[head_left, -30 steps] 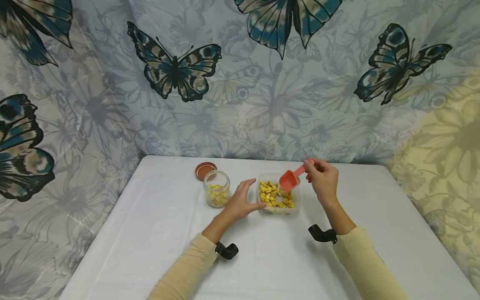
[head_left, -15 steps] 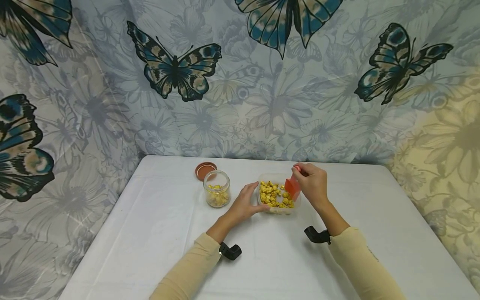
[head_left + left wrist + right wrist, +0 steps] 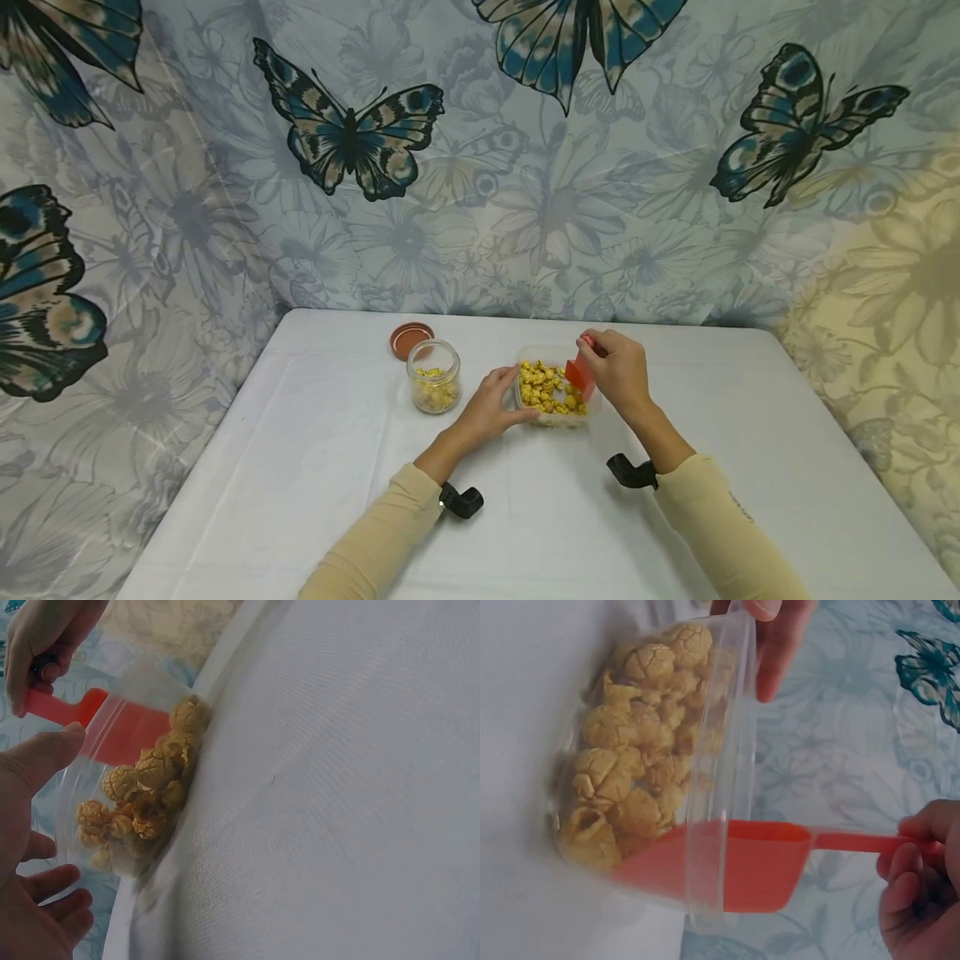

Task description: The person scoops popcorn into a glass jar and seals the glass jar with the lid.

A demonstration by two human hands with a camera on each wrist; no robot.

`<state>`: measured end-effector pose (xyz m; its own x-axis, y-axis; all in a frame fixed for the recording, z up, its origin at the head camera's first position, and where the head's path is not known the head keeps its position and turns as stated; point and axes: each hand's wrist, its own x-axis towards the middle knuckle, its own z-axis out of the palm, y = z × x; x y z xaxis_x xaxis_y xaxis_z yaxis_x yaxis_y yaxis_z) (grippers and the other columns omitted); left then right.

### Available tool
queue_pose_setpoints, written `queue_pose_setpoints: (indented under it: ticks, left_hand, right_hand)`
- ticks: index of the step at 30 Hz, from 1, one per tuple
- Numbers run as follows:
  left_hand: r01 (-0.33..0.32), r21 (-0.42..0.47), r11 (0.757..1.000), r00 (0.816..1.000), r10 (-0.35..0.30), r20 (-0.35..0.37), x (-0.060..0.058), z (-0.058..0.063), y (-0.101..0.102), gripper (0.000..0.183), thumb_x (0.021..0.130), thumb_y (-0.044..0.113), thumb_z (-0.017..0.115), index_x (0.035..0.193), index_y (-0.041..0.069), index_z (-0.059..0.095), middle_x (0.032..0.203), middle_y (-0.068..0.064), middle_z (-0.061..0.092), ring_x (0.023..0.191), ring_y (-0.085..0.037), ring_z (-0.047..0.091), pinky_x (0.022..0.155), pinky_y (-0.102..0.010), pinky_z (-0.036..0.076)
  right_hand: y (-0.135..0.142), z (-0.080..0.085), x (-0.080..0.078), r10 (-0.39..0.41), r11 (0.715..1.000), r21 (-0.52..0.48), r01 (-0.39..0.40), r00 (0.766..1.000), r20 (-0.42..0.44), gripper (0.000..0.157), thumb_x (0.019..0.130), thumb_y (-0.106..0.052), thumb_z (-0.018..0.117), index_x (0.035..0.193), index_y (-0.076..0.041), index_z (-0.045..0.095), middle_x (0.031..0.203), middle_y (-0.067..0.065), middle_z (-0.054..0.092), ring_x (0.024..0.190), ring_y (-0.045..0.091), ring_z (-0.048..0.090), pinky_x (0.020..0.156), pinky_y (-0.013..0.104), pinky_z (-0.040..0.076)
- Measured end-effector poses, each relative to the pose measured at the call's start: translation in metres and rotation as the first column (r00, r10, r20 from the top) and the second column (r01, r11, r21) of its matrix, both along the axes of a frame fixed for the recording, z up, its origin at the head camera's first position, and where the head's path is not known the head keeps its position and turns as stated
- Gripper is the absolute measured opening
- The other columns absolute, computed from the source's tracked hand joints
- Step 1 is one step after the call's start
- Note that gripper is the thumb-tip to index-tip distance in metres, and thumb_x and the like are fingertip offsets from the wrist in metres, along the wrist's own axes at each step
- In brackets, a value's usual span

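Observation:
My right hand point(image 3: 621, 368) pinches the handle of a red scoop point(image 3: 580, 379). The scoop's bowl dips into a clear plastic container point(image 3: 562, 422) of yellow popcorn point(image 3: 538, 383), at its right side. In the right wrist view, the tip of the scoop point(image 3: 761, 866) reaches down beside the popcorn point(image 3: 634, 735) near the container's bottom. My left hand point(image 3: 487, 412) holds the container at its left side, thumb at the near rim and fingers round the left edge. The left wrist view shows the thumb point(image 3: 56, 750) against the rim, with some fingers loosely bent.
Left of the container stands an open glass jar point(image 3: 433, 396) partly filled with popcorn. A brown lid point(image 3: 411, 340) lies behind it on the white-covered table point(image 3: 330, 433). A butterfly-patterned cloth point(image 3: 480, 242) hangs behind the table.
My right hand has moved left and tipped the scoop from above the container down into the popcorn. My left hand has shifted slightly right, closer against the container.

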<state>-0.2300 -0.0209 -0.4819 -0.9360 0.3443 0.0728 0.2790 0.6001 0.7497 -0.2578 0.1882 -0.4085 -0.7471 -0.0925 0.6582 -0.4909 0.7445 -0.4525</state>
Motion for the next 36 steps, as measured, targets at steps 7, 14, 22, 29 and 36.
queue_pose_setpoints:
  ticks: [7, 14, 22, 29, 36]
  left_hand:
    - [-0.007, 0.000, 1.000, 1.000, 0.007, 0.003, -0.001, 0.001, 0.000, 0.086, 0.075, 0.050, 0.066, 0.143, 0.016, 0.026, 0.141, -0.006, 0.033, 0.132, -0.024, 0.033, 0.106, -0.042, 0.034]
    - [-0.018, -0.027, 0.999, 1.000, 0.017, -0.023, -0.002, 0.001, 0.001, 0.087, 0.075, 0.052, 0.065, 0.143, 0.015, 0.027, 0.140, -0.008, 0.035, 0.130, -0.025, 0.034, 0.106, -0.041, 0.035]
    - [-0.027, -0.050, 0.998, 0.999, 0.025, -0.031, -0.003, 0.003, 0.002, 0.086, 0.074, 0.052, 0.065, 0.142, 0.013, 0.029, 0.140, -0.007, 0.036, 0.130, -0.024, 0.035, 0.105, -0.040, 0.035]
    - [-0.023, -0.046, 0.999, 0.999, 0.021, -0.039, -0.003, 0.000, 0.003, 0.086, 0.075, 0.052, 0.065, 0.142, 0.012, 0.030, 0.140, -0.007, 0.037, 0.130, -0.024, 0.035, 0.105, -0.040, 0.036]
    - [-0.036, -0.044, 0.998, 0.998, 0.034, -0.048, -0.003, -0.001, 0.002, 0.087, 0.074, 0.052, 0.067, 0.142, 0.013, 0.030, 0.143, -0.004, 0.033, 0.132, -0.024, 0.032, 0.106, -0.041, 0.035]
  right_hand:
    - [0.009, 0.005, 0.000, -0.024, 0.996, -0.076, 0.045, 0.964, 0.266, 0.018, 0.085, -0.015, 0.061, 0.085, 0.001, 0.069, 0.067, 0.015, 0.065, 0.049, 0.012, 0.053, 0.046, 0.019, 0.044]
    - [0.022, -0.020, 0.004, -0.035, 0.891, -0.385, 0.243, 0.880, 0.474, 0.029, 0.087, -0.025, 0.058, 0.092, 0.003, 0.066, 0.064, 0.010, 0.061, 0.045, 0.012, 0.056, 0.043, 0.022, 0.049]
    - [0.042, -0.111, -0.029, 0.057, 0.727, -0.632, 0.266, 0.895, 0.442, 0.045, 0.077, -0.042, 0.067, 0.093, 0.000, 0.065, 0.068, 0.005, 0.065, 0.049, 0.014, 0.062, 0.045, 0.029, 0.052]
    - [0.034, -0.104, -0.030, 0.128, 0.725, -0.602, 0.335, 0.794, 0.595, 0.043, 0.079, -0.040, 0.065, 0.099, -0.002, 0.063, 0.076, 0.005, 0.066, 0.055, 0.015, 0.065, 0.053, 0.030, 0.055]
    - [0.023, -0.042, -0.001, 0.226, 0.702, -0.603, 0.379, 0.684, 0.694, 0.041, 0.086, -0.023, 0.060, 0.112, 0.008, 0.054, 0.069, -0.003, 0.063, 0.055, 0.007, 0.063, 0.057, 0.025, 0.055]
